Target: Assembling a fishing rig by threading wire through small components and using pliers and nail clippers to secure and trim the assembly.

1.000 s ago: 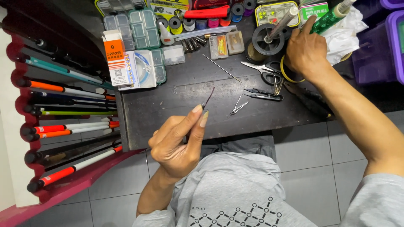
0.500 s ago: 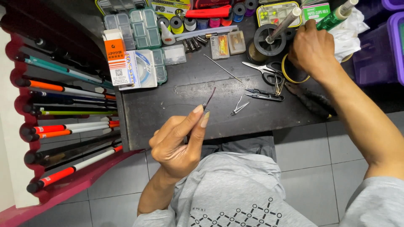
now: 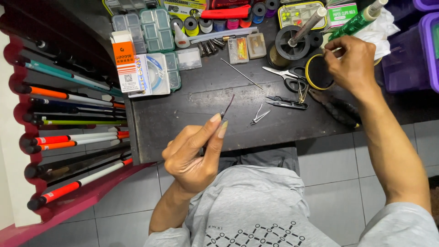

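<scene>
- Your left hand point(image 3: 194, 153) is hovering over the near edge of the dark worktable point(image 3: 183, 123), thumb and forefinger pinched shut on a thin dark rod point(image 3: 227, 106) whose tip is angling up and away from you. The remaining fingers are curling loosely under.
- You are gripping it low, near its base; judging by how slender it is, light pressure should be enough, and squeezing harder risks bending it.
- Just beyond the rod tip, small tweezers point(image 3: 259, 115) are lying on the table, apart from your fingers. A black thread snip point(image 3: 287, 103) is lying a little further right.
- A long thin wire point(image 3: 241, 73) is lying diagonally further back, untouched.
- Silver scissors point(image 3: 284, 74) are lying near the yellow-rimmed line spool point(image 3: 316, 73).
- Your right hand point(image 3: 353, 64) is reaching across to that spool, fingertips closed together at its upper edge. What they are nipping is too fine to make out; it may be the line end.
- If you are drawing line, I'd judge a slow, straight pull best, so the spool is not skidding into the black spool point(image 3: 292, 42) behind it.
- A green tube point(image 3: 356, 20) is leaning just above your knuckles; keep your wrist low to avoid knocking it.
- At the far left, clear compartment boxes point(image 3: 146, 29) are sitting, and a red rack of fishing rods point(image 3: 68, 132) is running down the side.
</scene>
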